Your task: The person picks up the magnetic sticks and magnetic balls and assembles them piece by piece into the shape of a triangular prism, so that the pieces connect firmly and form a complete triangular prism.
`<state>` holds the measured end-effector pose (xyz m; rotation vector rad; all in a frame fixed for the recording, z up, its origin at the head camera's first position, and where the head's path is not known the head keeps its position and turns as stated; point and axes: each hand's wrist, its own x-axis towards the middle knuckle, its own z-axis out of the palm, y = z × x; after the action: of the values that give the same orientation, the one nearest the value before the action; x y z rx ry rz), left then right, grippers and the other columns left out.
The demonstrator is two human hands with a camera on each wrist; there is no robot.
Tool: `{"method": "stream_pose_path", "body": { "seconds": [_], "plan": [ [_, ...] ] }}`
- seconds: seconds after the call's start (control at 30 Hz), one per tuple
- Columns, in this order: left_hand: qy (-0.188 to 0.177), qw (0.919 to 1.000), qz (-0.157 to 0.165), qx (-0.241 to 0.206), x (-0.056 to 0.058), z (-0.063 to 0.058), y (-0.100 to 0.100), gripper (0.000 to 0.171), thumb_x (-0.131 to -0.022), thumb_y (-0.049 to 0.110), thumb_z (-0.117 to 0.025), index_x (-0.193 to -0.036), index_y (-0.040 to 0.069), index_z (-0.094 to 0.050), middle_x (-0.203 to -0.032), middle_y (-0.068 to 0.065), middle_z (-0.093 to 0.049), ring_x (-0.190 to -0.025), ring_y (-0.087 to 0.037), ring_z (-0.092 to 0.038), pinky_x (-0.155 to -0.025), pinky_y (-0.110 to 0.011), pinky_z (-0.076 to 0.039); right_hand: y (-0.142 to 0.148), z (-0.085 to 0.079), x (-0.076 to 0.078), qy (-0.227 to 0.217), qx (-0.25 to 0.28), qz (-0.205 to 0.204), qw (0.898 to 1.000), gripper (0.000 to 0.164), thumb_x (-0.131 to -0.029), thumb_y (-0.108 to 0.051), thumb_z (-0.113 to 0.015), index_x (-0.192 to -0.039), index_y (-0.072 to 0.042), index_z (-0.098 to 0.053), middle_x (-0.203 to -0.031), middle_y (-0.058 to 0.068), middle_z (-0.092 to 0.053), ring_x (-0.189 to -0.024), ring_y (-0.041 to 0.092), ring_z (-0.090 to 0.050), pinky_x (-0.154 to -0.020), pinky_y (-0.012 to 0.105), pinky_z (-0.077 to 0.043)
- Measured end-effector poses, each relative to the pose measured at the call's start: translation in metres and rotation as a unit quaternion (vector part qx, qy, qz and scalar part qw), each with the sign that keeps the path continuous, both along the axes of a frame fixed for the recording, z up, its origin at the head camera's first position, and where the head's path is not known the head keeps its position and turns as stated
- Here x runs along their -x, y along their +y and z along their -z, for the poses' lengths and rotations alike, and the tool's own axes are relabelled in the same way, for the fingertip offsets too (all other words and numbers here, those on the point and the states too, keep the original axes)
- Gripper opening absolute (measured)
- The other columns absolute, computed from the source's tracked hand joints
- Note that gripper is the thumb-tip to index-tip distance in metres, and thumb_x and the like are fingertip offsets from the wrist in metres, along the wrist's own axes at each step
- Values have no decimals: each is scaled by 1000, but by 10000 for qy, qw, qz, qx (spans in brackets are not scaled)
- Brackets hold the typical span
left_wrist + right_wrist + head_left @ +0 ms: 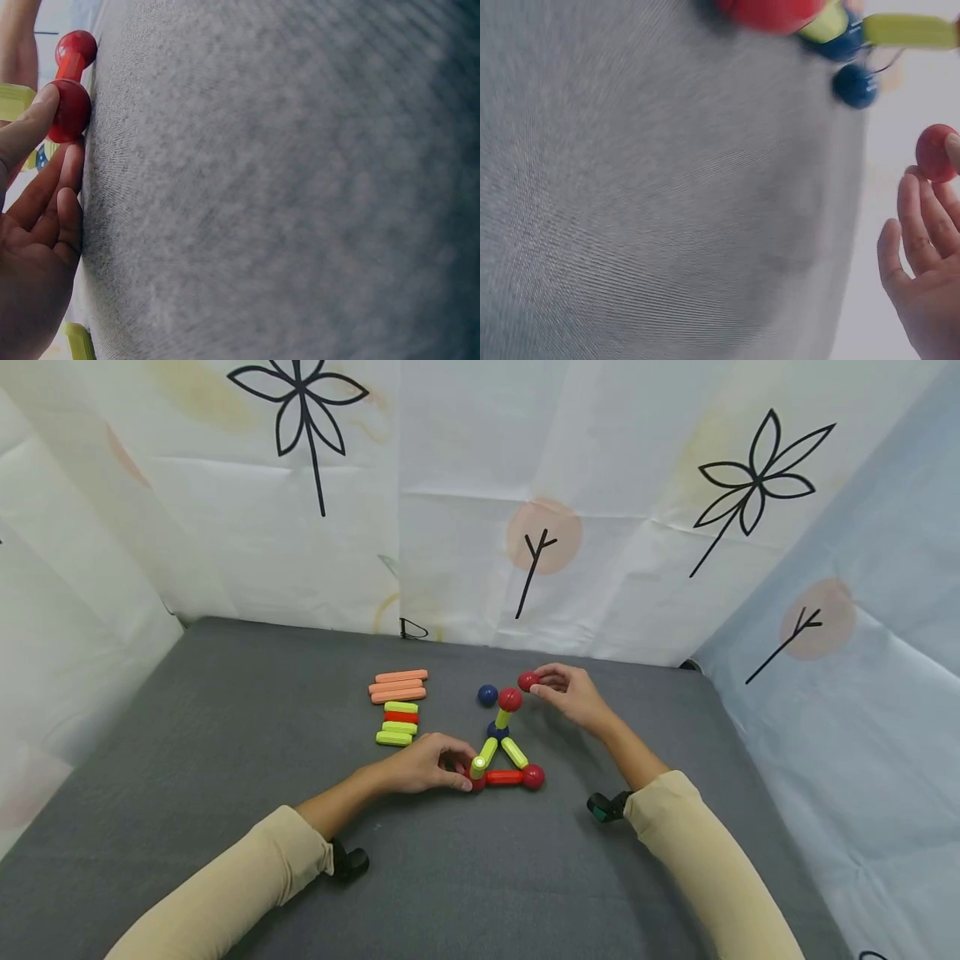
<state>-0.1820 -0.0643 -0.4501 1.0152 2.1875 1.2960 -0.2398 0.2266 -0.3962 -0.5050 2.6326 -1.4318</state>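
Observation:
A triangle of rods and balls lies on the grey table: a red rod point(504, 777) in front, two yellow-green rods point(514, 752) behind, a blue ball point(497, 731) at the far corner. From that corner rises a rod topped by a red ball point(510, 699). My left hand point(427, 764) pinches the near-left red ball point(71, 112), which bears an upright yellow-green rod point(478, 767). Another red ball point(533, 777) marks the near-right corner. Held up beside the topped rod, a separate red ball point(528, 681) sits between the fingertips of my right hand point(573, 695).
A loose blue ball point(487, 695) lies behind the triangle. To the left are orange rods point(397, 686) in a row, with shorter yellow-green rods and a red rod point(401, 717) just nearer. A printed cloth point(465, 527) hangs along the table's back edge.

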Motion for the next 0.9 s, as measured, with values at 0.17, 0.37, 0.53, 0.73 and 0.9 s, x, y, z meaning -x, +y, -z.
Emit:
{"method": "stream_pose_path", "body": {
  "seconds": [0.17, 0.37, 0.53, 0.73, 0.9],
  "plan": [
    [11, 10000, 3, -5, 0, 0, -1, 28, -86, 18, -79, -112, 12, -71, -99, 4, -70, -88, -11, -63, -80, -28, -52, 0, -26, -17, 151, 461, -56, 9988, 35, -97, -13, -66, -127, 3, -59, -118, 20, -67, -105, 34, -64, -87, 31, -53],
    [11, 10000, 26, -25, 0, 0, -1, 28, -87, 18, -79, -112, 11, -71, -99, 3, -70, -89, -12, -63, -80, -28, -52, -9, -48, -48, 617, 559, -805, 9933, 31, -94, -4, -68, -124, 0, -61, -112, 15, -68, -96, 23, -64, -81, 26, -53],
    [-5, 10000, 28, -16, 0, -1, -1, 27, -87, 19, -79, -112, 11, -71, -99, 4, -70, -89, -12, -63, -81, -28, -52, -21, -47, -70, 842, 363, -1548, 9837, 31, -92, -1, -69, -122, -3, -63, -104, 7, -68, -89, 20, -63, -77, 30, -53],
    [-27, 9999, 60, -122, -1, 0, -2, 27, -87, 17, -79, -112, 8, -71, -100, 1, -71, -90, -12, -64, -86, -33, -53, -37, -31, -85, 899, 91, -2182, 9717, 30, -91, -5, -71, -120, -5, -64, -100, 2, -68, -86, 15, -61, -76, 32, -52],
    [40, 9998, 61, -157, -2, -1, -1, 26, -87, 17, -79, -111, 9, -72, -99, 2, -72, -90, -12, -65, -87, -33, -53, -43, -23, -90, 844, -41, -2306, 9694, 30, -92, -9, -72, -121, -6, -64, -100, 0, -68, -86, 13, -62, -76, 33, -52]
  ]
}}
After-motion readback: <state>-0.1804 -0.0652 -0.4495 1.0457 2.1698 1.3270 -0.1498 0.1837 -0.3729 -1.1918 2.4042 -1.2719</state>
